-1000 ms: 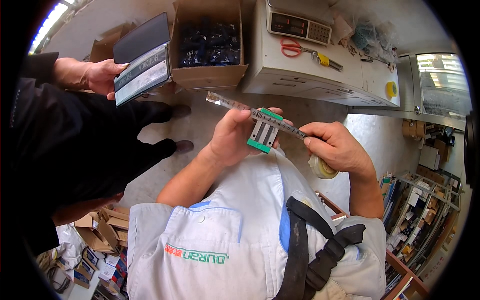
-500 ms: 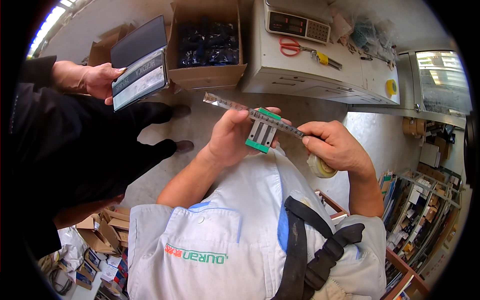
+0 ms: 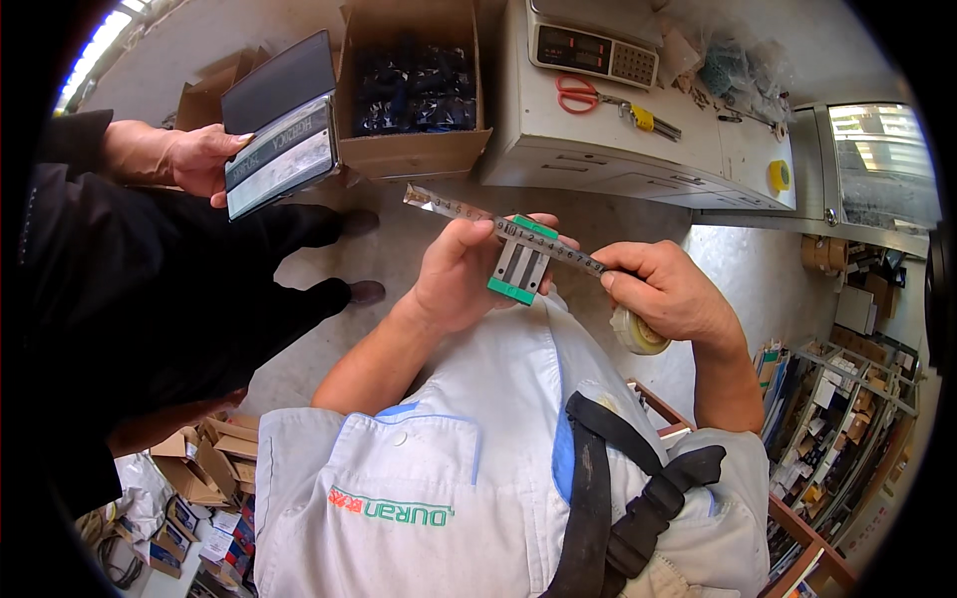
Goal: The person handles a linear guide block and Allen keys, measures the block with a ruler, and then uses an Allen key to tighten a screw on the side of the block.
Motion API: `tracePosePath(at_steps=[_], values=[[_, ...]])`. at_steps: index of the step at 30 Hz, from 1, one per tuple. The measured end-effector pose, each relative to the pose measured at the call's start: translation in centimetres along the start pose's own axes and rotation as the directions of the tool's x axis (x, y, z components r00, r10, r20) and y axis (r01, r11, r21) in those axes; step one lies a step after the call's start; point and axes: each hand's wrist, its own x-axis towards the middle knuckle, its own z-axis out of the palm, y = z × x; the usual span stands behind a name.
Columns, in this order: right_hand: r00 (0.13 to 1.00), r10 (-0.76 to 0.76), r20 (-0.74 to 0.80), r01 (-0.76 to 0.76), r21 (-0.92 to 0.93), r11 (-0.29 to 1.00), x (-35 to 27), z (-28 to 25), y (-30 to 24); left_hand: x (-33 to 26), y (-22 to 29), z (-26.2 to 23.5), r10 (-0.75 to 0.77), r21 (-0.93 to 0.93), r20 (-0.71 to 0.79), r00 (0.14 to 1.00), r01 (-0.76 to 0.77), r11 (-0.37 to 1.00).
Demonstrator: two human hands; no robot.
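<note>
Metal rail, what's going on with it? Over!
Left hand grips green-ended block on metal rail. Right hand pinches rail's end, tape roll underneath. Nothing blocking.

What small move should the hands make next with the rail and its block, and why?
Probably slide the green-capped carriage block a little further along the linear rail. The left hand holds the block; the right hand pinches the rail's near end, a tape roll under it. Much rail remains bare.

Open cardboard box [image 3: 414, 149] of dark parts beyond the fingers, grey worktop [image 3: 638, 149] with scale [image 3: 593, 45], red scissors [image 3: 578, 93], yellow tape roll [image 3: 779, 175], another person's folder [image 3: 282, 125] far left
</note>
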Motion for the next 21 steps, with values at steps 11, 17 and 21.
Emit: tracePosePath(at_steps=[11,17,21], values=[[1.0,-0.018,-0.019,0.018,0.002,1.0,0.0,0.2,0.5,0.0,0.0,-0.5,0.003,0.004,0.06,0.998,-0.003,1.0],[0.986,0.014,-0.164,0.033,0.286,0.958,0.3,0.5,0.7,-0.4,0.7,-0.3,0.066,0.027,0.11,0.992,-0.07,0.997],[0.98,-0.09,-0.18,0.132,0.233,0.963,0.6,0.9,2.1,-1.3,0.2,-1.8,0.093,0.064,0.066,0.994,-0.097,0.993]])
